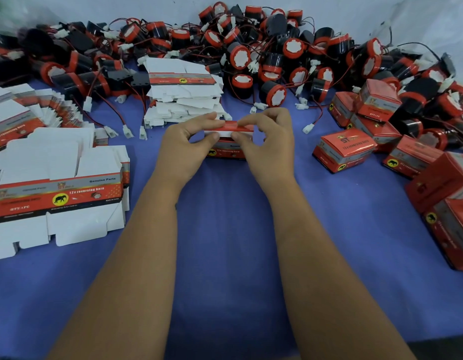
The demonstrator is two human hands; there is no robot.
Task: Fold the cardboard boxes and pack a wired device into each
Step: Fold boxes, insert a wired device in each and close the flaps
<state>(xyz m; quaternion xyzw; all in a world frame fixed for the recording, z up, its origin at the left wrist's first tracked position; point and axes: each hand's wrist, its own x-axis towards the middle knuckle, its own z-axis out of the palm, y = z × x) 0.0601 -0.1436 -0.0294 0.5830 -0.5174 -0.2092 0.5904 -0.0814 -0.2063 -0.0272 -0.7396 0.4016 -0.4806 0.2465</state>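
Observation:
A small red cardboard box (229,149) stands on the blue table at the centre. My left hand (185,144) pinches its top flap from the left, thumb in front and fingers behind. My right hand (266,139) pinches the same flap from the right. The flap shows a white inner edge and lies nearly flat over the box. What is inside the box is hidden. A long heap of black and red wired devices (251,53) with white plugs lies along the back of the table.
Flat unfolded boxes lie in a stack at the left (59,193), a fanned row at the far left (22,113) and a pile behind my hands (183,97). Several closed red boxes (347,152) are heaped at the right. Blue table cloth (225,255) lies bare in front.

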